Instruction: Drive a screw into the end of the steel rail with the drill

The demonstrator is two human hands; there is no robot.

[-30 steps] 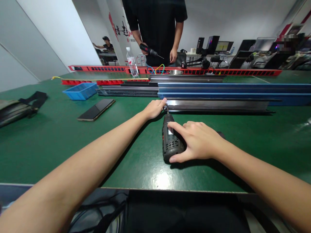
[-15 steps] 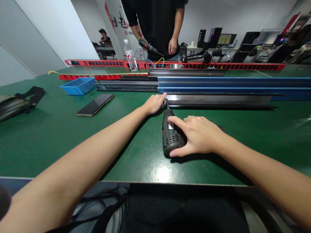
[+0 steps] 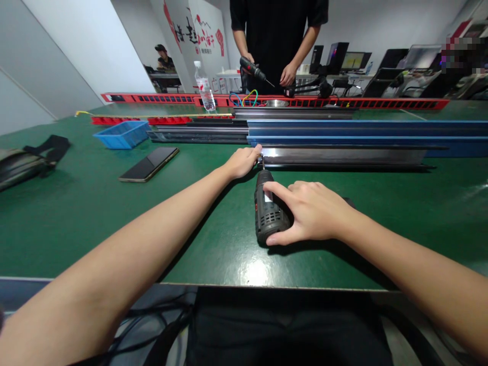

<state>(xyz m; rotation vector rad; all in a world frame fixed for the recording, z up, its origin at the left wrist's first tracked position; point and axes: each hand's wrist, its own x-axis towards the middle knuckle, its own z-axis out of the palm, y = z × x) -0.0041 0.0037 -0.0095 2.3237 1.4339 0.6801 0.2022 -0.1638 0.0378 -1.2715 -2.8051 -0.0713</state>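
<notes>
My right hand [image 3: 310, 211] is wrapped around a black cordless drill [image 3: 269, 208] lying on its side on the green table. The drill's bit points away from me and meets the left end of a dark metal profile [image 3: 343, 156]. At that same end, my left hand [image 3: 243, 161] has its fingers closed on the profile's corner. A small metallic piece shows by the fingertips, too small to make out. Behind it lie long blue profiles [image 3: 362, 130], with more dark profiles [image 3: 202, 134] to their left.
A phone [image 3: 149, 164] and a blue plastic bin [image 3: 124, 134] are left of my arm, a bag [image 3: 26, 157] farther left. A water bottle [image 3: 205, 89] stands by a long red strip [image 3: 160, 98]. Across the table a person [image 3: 278, 40] holds another drill [image 3: 256, 69].
The person across the table has moved to the right with their drill. Both my hands, the drill and the profile stay in place.
</notes>
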